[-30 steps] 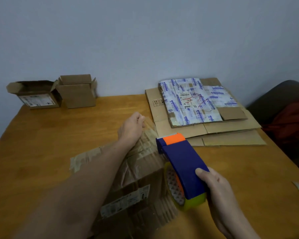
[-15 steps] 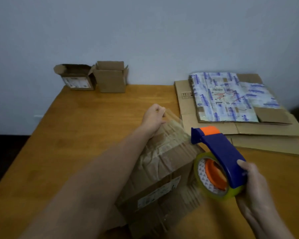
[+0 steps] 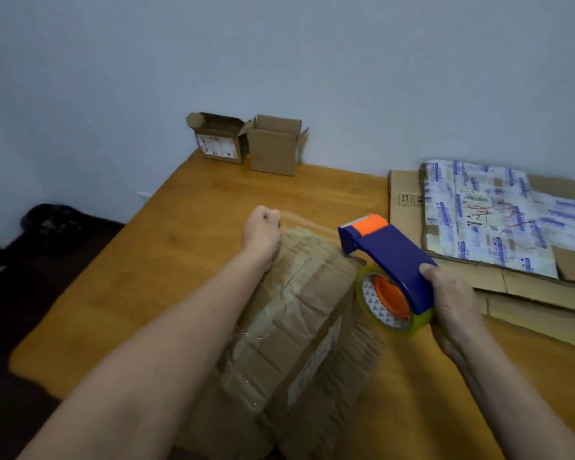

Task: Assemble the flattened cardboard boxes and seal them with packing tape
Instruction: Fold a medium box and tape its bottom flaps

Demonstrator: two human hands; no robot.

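Note:
A brown cardboard box (image 3: 299, 313), covered in old tape strips, lies on the wooden table (image 3: 180, 247) in front of me. My left hand (image 3: 262, 230) rests at the box's far end with its fingers curled over a clear strip of tape. My right hand (image 3: 452, 300) grips a blue and orange tape dispenser (image 3: 390, 260) with a yellowish tape roll, held just right of the box with its orange nose near the box's top edge. Clear tape stretches between the dispenser and my left hand.
Two small open boxes (image 3: 218, 137) (image 3: 274, 146) stand at the table's far edge by the wall. A stack of flattened cardboard (image 3: 525, 287), the top sheet wrapped in blue-printed tape, lies at the right. A dark object (image 3: 52, 220) sits on the floor left.
The view has swung left and down. The box has risen from flat into a standing shape, and the dispenser has tilted so that its roll faces me.

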